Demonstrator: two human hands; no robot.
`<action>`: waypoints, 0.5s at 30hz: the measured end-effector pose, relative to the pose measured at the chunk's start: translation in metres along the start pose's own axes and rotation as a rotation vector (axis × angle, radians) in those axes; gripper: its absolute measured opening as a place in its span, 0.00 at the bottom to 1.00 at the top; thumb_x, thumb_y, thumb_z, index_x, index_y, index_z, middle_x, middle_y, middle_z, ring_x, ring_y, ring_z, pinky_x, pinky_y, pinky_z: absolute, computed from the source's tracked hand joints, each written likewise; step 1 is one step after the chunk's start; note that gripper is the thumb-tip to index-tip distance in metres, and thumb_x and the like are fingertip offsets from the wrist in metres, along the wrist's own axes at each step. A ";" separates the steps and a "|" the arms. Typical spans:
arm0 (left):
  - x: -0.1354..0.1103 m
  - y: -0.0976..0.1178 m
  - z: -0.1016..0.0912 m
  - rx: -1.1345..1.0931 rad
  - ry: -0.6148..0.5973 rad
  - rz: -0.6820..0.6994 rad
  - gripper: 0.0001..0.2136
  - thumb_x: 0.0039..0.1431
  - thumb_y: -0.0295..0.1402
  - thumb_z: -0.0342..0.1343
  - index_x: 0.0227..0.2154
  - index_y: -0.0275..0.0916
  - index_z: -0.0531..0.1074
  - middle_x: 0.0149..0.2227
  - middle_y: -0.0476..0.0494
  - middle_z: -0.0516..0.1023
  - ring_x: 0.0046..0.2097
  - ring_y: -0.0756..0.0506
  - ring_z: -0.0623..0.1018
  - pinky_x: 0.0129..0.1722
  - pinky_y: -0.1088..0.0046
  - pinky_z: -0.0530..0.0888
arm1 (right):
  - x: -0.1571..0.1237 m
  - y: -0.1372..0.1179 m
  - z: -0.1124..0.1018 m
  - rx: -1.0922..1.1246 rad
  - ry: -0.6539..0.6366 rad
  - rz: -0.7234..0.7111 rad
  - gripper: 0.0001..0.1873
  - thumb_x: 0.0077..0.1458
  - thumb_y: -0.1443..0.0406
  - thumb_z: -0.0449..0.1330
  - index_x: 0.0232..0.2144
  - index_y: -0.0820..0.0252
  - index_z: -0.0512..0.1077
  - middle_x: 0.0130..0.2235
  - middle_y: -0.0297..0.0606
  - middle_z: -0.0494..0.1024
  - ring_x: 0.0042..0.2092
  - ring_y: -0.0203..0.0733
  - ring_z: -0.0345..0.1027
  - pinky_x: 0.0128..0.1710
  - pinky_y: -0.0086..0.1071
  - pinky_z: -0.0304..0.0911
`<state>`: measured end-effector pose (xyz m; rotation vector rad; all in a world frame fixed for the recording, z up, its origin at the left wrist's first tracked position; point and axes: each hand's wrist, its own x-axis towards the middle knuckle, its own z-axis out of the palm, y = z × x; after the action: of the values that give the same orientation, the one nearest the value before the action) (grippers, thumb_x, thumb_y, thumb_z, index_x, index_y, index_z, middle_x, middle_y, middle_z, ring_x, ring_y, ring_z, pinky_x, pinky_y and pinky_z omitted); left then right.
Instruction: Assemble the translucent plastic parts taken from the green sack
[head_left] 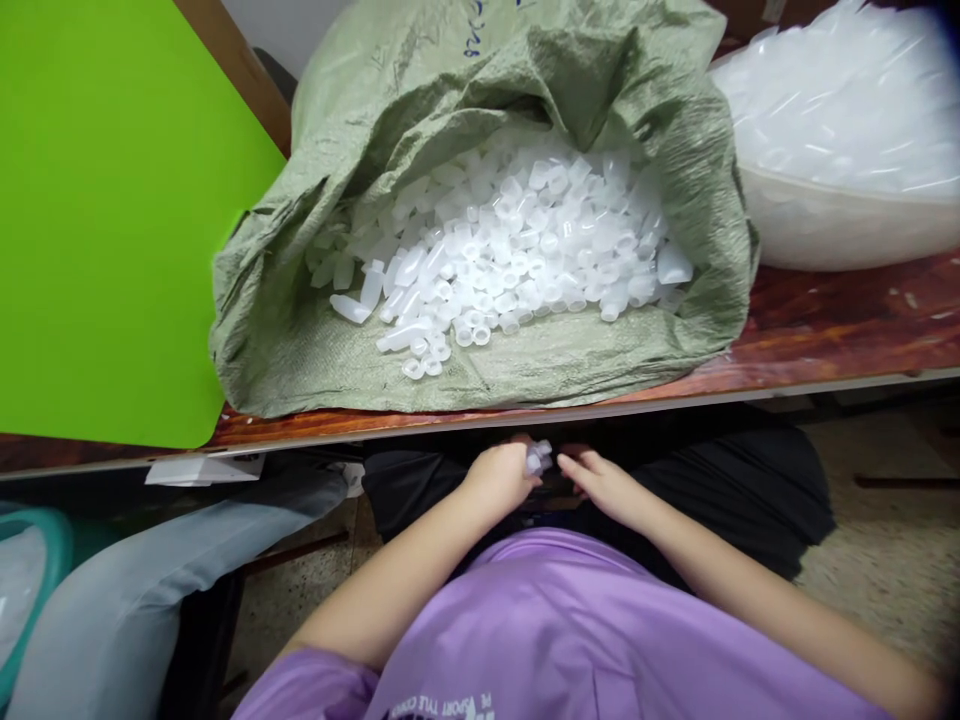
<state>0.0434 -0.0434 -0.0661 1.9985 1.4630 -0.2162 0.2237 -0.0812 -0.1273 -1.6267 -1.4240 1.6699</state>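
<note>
My left hand (pixel 504 477) is closed around a small bunch of translucent plastic pieces (pixel 538 457), which stick out past the thumb side. Just to the right, my right hand (pixel 600 486) reaches toward them with loosely bent fingers, a small gap away. Nothing shows between its fingertips. Both hands are low over my lap, below the table edge. On the table in front, a green woven sack (pixel 480 385) lies with its mouth toward me. Inside it are many small whitish hollow plastic pieces (pixel 510 260), some short and ring-like, some longer.
A whitish tub (pixel 847 220) heaped with clear plastic pieces stands at the right on the reddish-brown table (pixel 840 310). A bright green board (pixel 112 220) fills the left. At lower left are another person's grey-clad leg (pixel 150 590) and a teal basin (pixel 56 560).
</note>
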 end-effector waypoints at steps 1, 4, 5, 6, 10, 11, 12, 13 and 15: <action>0.007 -0.002 -0.001 0.007 0.040 -0.007 0.20 0.49 0.34 0.57 0.47 0.39 0.65 0.43 0.40 0.74 0.44 0.40 0.75 0.42 0.69 0.69 | 0.001 -0.002 -0.007 -0.038 0.061 -0.005 0.23 0.54 0.50 0.50 0.43 0.60 0.66 0.38 0.43 0.73 0.37 0.42 0.68 0.36 0.35 0.63; 0.019 -0.007 -0.007 -0.004 0.117 -0.001 0.18 0.52 0.29 0.51 0.48 0.39 0.65 0.48 0.38 0.72 0.48 0.40 0.73 0.47 0.68 0.67 | -0.007 -0.017 -0.029 -0.123 0.149 -0.047 0.19 0.54 0.52 0.52 0.41 0.58 0.69 0.41 0.43 0.74 0.44 0.46 0.67 0.45 0.39 0.60; 0.019 -0.009 -0.009 -0.010 0.116 0.005 0.18 0.52 0.28 0.50 0.48 0.39 0.66 0.48 0.38 0.72 0.48 0.40 0.73 0.48 0.68 0.66 | -0.013 -0.025 -0.036 -0.156 0.142 -0.074 0.18 0.54 0.53 0.52 0.39 0.58 0.70 0.40 0.42 0.75 0.43 0.46 0.68 0.46 0.39 0.60; 0.017 -0.011 -0.012 -0.020 0.113 0.014 0.18 0.52 0.27 0.49 0.47 0.40 0.66 0.48 0.39 0.72 0.48 0.41 0.73 0.48 0.69 0.66 | -0.020 -0.035 -0.043 -0.191 0.123 -0.110 0.16 0.54 0.53 0.52 0.37 0.57 0.70 0.38 0.40 0.75 0.41 0.45 0.68 0.44 0.38 0.61; 0.000 -0.013 -0.019 -0.080 0.034 0.034 0.17 0.49 0.26 0.49 0.43 0.40 0.70 0.43 0.41 0.75 0.43 0.42 0.75 0.41 0.71 0.69 | -0.045 -0.085 -0.062 -0.395 0.095 -0.446 0.13 0.58 0.57 0.50 0.34 0.56 0.71 0.33 0.38 0.75 0.35 0.40 0.69 0.37 0.33 0.64; -0.006 -0.012 -0.020 -0.110 0.006 0.037 0.17 0.48 0.26 0.49 0.43 0.40 0.70 0.41 0.41 0.75 0.42 0.42 0.75 0.39 0.71 0.69 | -0.047 -0.099 -0.065 -0.428 0.165 -0.538 0.11 0.58 0.59 0.51 0.34 0.56 0.70 0.33 0.38 0.75 0.35 0.39 0.68 0.36 0.32 0.64; -0.011 -0.012 -0.021 -0.147 -0.017 0.043 0.18 0.47 0.26 0.49 0.43 0.40 0.69 0.40 0.41 0.76 0.40 0.43 0.75 0.38 0.72 0.69 | -0.046 -0.113 -0.066 -0.467 0.254 -0.617 0.10 0.58 0.60 0.51 0.34 0.56 0.70 0.33 0.38 0.74 0.35 0.39 0.68 0.36 0.32 0.64; -0.016 -0.011 -0.021 -0.191 -0.036 0.051 0.19 0.46 0.26 0.50 0.44 0.40 0.67 0.39 0.42 0.76 0.39 0.44 0.75 0.36 0.73 0.69 | -0.042 -0.126 -0.067 -0.527 0.345 -0.672 0.09 0.58 0.61 0.51 0.35 0.57 0.70 0.33 0.38 0.74 0.35 0.40 0.68 0.36 0.32 0.64; -0.024 -0.009 -0.022 -0.288 -0.064 0.070 0.21 0.45 0.27 0.51 0.46 0.39 0.65 0.37 0.44 0.75 0.35 0.46 0.74 0.33 0.74 0.68 | -0.026 -0.151 -0.064 -0.719 0.452 -0.693 0.09 0.57 0.63 0.51 0.37 0.59 0.70 0.34 0.40 0.73 0.37 0.42 0.69 0.37 0.34 0.64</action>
<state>0.0211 -0.0484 -0.0414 1.7891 1.3006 -0.0354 0.2346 -0.0197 0.0262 -1.4134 -2.1129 0.3859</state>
